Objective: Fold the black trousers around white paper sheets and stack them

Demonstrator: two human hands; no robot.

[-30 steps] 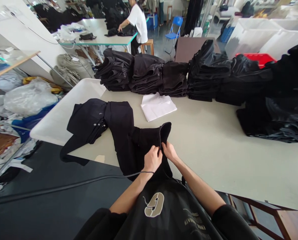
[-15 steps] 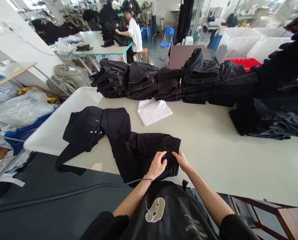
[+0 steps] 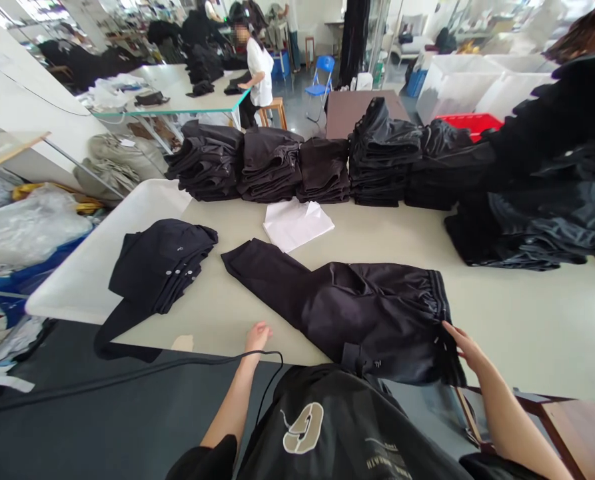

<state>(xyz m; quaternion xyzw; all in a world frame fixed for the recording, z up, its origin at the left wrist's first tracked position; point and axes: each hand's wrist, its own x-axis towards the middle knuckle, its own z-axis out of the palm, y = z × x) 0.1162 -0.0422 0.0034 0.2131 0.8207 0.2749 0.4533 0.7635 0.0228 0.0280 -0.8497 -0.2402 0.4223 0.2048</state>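
Note:
Black trousers (image 3: 377, 313) lie spread on the table, elastic waistband to the right and legs stretching left; part hangs over the front edge near my body. My right hand (image 3: 467, 345) pinches the waistband at its right end. My left hand (image 3: 258, 337) is off the trousers, just above the table near its front edge, fingers loosely curled together with nothing visible in them. To the left rests a folded stack of dark trousers (image 3: 152, 260) with small white dots along one side, one leg drooping over the edge.
Folded black garment piles (image 3: 272, 163) line the table's (image 3: 517, 320) far side, with a larger heap (image 3: 537, 220) at right. White sheets (image 3: 297, 225) lie mid-table. A white bin (image 3: 72, 273) adjoins the left end. A cable crosses my left wrist. Another person works at a table behind.
The trousers have moved right and lie flatter, away from the folded stack. My right hand moved right with the waistband; my left hand let go and moved left.

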